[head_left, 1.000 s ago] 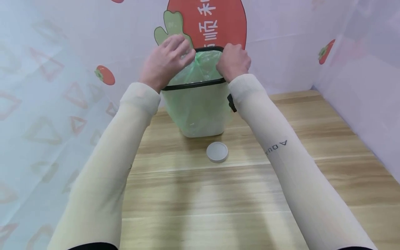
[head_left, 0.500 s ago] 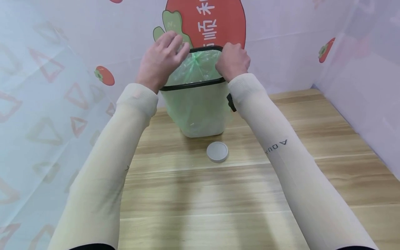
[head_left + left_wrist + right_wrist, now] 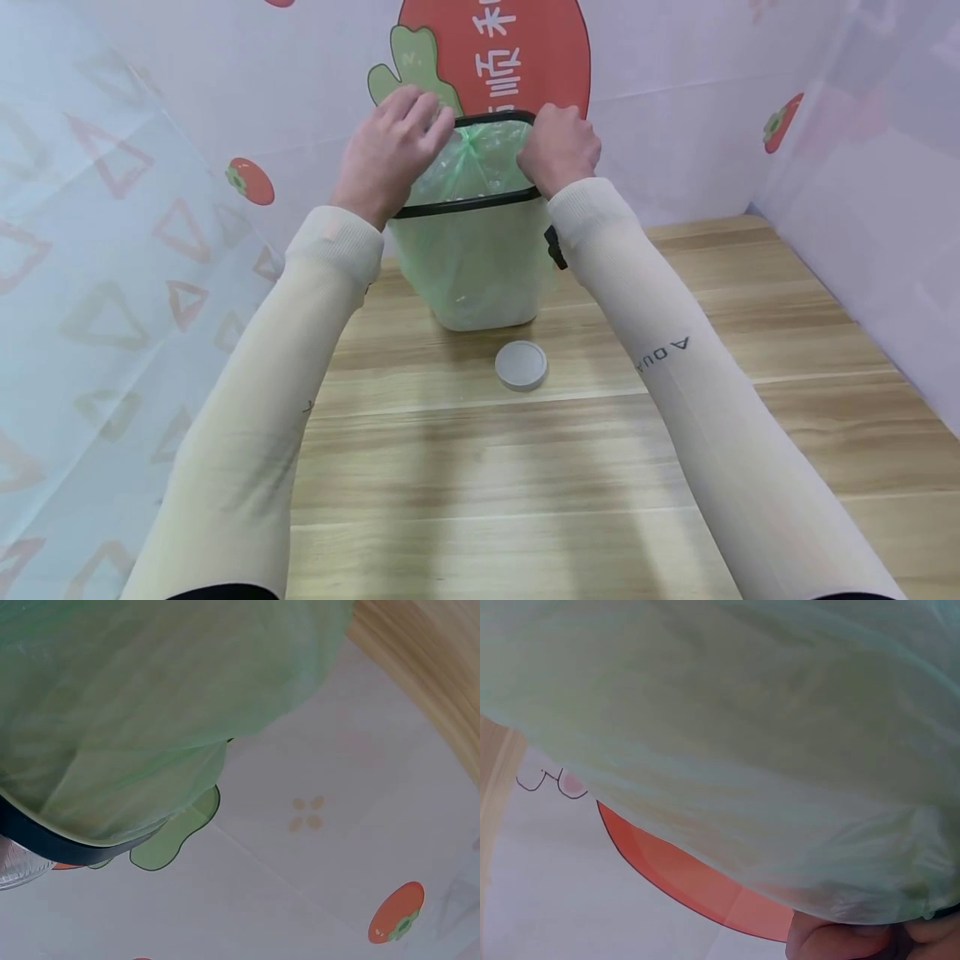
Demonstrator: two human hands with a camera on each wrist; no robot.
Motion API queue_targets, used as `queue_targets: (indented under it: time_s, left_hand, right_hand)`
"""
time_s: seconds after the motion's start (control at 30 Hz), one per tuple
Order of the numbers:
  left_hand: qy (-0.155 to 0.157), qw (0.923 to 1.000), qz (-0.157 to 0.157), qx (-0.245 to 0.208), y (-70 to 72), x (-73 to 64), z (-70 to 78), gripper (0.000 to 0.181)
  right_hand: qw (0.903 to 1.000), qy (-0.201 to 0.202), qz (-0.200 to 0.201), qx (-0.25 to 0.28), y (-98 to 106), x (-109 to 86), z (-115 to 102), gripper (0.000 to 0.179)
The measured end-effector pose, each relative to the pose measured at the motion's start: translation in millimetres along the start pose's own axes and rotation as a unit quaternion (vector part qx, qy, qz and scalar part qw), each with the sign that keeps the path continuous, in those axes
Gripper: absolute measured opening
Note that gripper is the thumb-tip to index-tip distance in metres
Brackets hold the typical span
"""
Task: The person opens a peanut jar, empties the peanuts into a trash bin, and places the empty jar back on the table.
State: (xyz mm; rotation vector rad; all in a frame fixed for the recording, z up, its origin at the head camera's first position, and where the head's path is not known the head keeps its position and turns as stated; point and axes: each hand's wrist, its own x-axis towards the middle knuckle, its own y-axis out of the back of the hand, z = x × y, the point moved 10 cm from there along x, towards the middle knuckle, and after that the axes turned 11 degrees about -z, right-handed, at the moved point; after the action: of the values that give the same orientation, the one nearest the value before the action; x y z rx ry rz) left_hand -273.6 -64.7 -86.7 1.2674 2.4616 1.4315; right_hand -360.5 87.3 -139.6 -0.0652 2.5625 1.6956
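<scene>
A pale trash bin with a black rim (image 3: 472,204) stands at the back, lined with a translucent green bag (image 3: 480,258). Over its left side is my left hand (image 3: 393,142), fingers curled. In the left wrist view a clear ridged plastic container (image 3: 22,868) shows just beyond the rim, with a pinkish patch like a finger at it; most of it is hidden. My right hand (image 3: 558,148) grips the right side of the rim and bag. Curled fingers (image 3: 840,939) show at the bag's edge in the right wrist view. The bin's inside is only partly seen.
A round white lid (image 3: 521,365) lies on the wood-grain table (image 3: 495,483) in front of the bin. Printed sheets (image 3: 675,142) form walls behind and to both sides. A black buckle-like piece (image 3: 555,247) sits by the right cuff.
My left hand has shifted slightly left, rising a little and then dipping back down over the rim. The right hand, the bin and the lid hold their places.
</scene>
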Motion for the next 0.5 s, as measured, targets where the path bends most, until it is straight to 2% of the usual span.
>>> queue_targets:
  time_s: [0.17, 0.4, 0.5]
  left_hand:
    - [0.043, 0.9966, -0.010, -0.070, 2.0, -0.5, -10.8, 0.037]
    - [0.107, 0.9847, -0.032, -0.134, -2.1, -0.8, -28.2, 0.046]
    - [0.130, 0.9760, -0.047, -0.168, -8.1, -3.7, -34.7, 0.054]
  right_hand:
    - [1.0000, -0.002, -0.002, -0.004, -0.2, 0.3, 0.4, 0.051]
    - [1.0000, -0.006, -0.002, -0.001, 1.2, -0.7, 3.2, 0.052]
    - [1.0000, -0.006, -0.002, -0.001, 1.6, -0.9, 3.7, 0.053]
